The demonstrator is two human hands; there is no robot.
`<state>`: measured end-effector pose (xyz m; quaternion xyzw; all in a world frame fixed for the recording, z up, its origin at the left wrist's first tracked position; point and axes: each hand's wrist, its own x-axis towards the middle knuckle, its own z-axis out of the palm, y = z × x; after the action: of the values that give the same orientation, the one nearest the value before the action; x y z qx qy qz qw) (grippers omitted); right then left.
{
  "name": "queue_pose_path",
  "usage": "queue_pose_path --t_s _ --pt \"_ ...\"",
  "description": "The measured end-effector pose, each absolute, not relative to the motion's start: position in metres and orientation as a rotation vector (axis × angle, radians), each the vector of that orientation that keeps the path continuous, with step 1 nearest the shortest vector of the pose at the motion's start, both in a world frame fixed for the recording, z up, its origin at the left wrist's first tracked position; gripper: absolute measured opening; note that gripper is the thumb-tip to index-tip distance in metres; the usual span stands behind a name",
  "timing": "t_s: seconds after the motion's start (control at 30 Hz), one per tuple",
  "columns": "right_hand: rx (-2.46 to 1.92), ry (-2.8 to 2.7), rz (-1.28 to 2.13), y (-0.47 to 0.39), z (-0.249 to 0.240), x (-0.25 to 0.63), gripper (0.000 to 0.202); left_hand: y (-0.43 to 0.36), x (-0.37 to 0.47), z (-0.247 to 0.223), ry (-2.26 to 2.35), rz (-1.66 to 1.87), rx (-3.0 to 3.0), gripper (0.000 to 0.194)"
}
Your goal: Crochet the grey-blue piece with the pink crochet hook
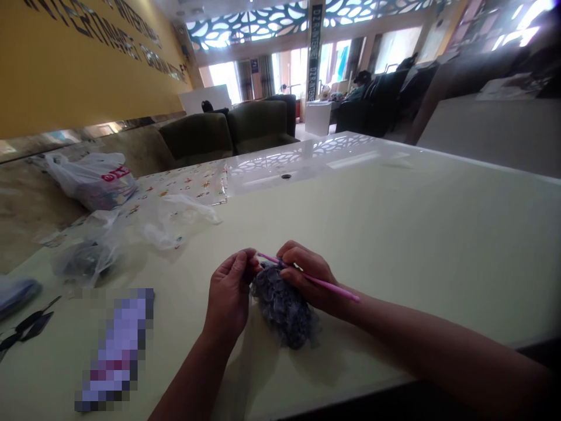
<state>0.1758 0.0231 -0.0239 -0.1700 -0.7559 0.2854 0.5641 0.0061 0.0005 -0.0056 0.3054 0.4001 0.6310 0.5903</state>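
Observation:
Low over the table's near part, my right hand (307,269) is closed round a pink crochet hook (331,287). Its thin tip points left, toward my other hand. A ruffled grey-blue crocheted piece (284,310) hangs below the hook, and the thumb and fingers of my right hand press at its top edge. My left hand (232,286) is closed in a pinch at the left upper edge of the piece, near the hook's tip. What lies between its fingertips is too small to make out, possibly a strand.
On the left are scissors (26,330), a pixelated purple object (118,345), thin clear bags (175,219) and a full white carrier bag (94,178). A patterned cover (188,181) lies on the pale table (394,234). Dark armchairs (258,123) stand beyond; a person (360,85) sits far back.

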Motion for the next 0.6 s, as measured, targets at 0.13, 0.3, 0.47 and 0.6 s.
queue_pose_path --t_s 0.13,0.3,0.47,0.6 --pt "-0.386 -1.816 0.756 0.021 -0.023 0.174 0.018 0.006 0.000 0.003 0.770 1.508 0.457 0.010" --pt "-0.387 -1.794 0.833 0.022 -0.026 0.172 0.018 0.008 -0.002 0.005 0.796 1.609 0.465 0.007" --pt "-0.435 -1.809 0.790 0.022 -0.027 0.174 0.020 0.005 -0.005 0.001 1.008 1.765 0.807 0.010" --pt "-0.511 -1.770 0.758 0.024 -0.029 0.178 0.024 0.008 -0.018 0.003 1.259 1.834 1.002 0.022"
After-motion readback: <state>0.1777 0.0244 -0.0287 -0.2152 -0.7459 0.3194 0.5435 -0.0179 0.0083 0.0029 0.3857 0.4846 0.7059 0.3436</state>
